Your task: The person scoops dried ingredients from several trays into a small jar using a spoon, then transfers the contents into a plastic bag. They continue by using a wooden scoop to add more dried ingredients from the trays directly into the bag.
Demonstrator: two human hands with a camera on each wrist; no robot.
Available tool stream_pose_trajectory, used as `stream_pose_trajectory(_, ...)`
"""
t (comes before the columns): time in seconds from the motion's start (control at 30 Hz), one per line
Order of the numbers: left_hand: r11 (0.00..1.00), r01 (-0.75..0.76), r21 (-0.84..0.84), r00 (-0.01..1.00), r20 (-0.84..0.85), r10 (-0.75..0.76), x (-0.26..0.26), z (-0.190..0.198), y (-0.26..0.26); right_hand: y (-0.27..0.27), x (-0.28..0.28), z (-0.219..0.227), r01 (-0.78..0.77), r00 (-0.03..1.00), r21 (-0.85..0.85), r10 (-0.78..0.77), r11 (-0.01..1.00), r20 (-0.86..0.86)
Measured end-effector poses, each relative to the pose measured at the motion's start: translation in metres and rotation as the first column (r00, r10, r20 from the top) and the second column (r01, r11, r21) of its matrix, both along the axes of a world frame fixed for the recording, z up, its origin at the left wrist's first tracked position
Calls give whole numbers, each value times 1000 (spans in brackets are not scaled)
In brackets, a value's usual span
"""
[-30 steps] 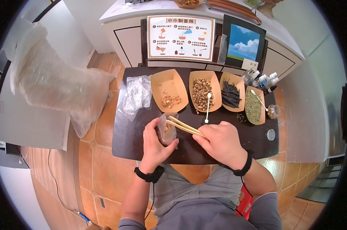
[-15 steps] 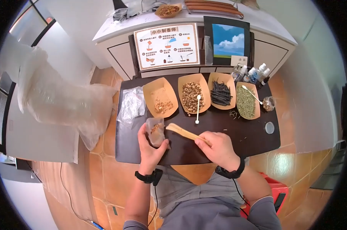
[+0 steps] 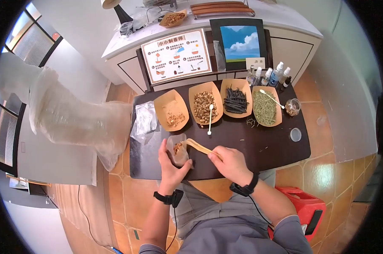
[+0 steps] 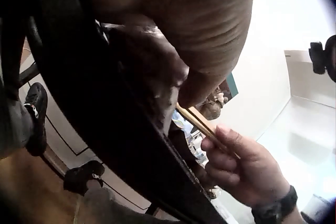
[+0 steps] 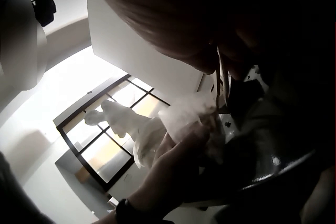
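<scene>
A small translucent bag [image 3: 181, 159] with brown shavings inside stands in my left hand [image 3: 170, 172], its mouth tipped up. The thumb and fingers grip it from both sides near the table's front edge. Light wooden tweezers [image 3: 203, 149] are pinched in my right hand [image 3: 233, 164], their tips right at the bag's upper right rim. The left wrist view shows the right hand's fingers curled round the tweezers [image 4: 197, 121]. In the right wrist view the bag [image 5: 184, 112] is dim, and the tweezers overlap it. Just beyond the bag, a paper tray [image 3: 165, 104] holds similar shavings [image 3: 174, 119].
Further trays hold brown chunks [image 3: 203, 103], dark sticks [image 3: 235, 101] and green stems [image 3: 264, 109]. White spoons lie on two trays. A clear plastic bag [image 3: 144, 120], small jar [image 3: 292, 107], round lid [image 3: 295, 134] and several bottles [image 3: 274, 76] sit around them. An instruction board [image 3: 176, 55] stands behind.
The tweezers' tips came away from the bag's mouth to the right, then moved back to its rim. The bag was tilted meanwhile. The head view has shifted.
</scene>
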State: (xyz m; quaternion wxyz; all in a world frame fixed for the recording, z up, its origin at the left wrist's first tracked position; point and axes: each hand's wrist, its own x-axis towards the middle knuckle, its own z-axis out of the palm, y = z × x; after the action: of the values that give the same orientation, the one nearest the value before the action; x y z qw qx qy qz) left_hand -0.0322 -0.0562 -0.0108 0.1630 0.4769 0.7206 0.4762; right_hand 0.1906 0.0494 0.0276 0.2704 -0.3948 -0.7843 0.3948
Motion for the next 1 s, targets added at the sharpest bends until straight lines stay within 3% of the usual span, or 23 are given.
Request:
stream_pose_trajectory(0.17,997,20,-80,962,-269,-41,2,8,-4,-1,-18,-7,-53,998,54,54,997,-11)
stream_pose_trajectory(0.3,992,17,-127,946,-319,-57,-1,10,-21,-2,-17,-8,-45,999,2,45,999,-4)
stream_pose_trajectory(0.5,983,80,-166,979,-170,-108,-20,19,-26,0,-13,-11,-67,997,-23,66,998,-32)
stream_pose_trajectory(0.57,952,274,-135,945,222,-240,-31,31,-17,1,-12,-13,-87,995,-44,85,995,-46)
stream_pose_trajectory(0.6,954,267,-135,947,222,-234,-33,36,-13,1,-12,-13,-92,995,-77,88,993,-50)
stream_pose_trajectory(0.67,908,387,-162,843,461,-277,-38,43,-5,3,-12,-14,-101,994,-107,96,989,-54)
stream_pose_trajectory(0.93,923,365,-117,809,531,-253,-47,35,-7,5,-8,-22,-100,990,-132,86,986,-109)
stream_pose_trajectory(1.0,968,244,-61,818,548,-172,-49,31,-14,6,-6,-22,-98,989,-169,77,981,-125)
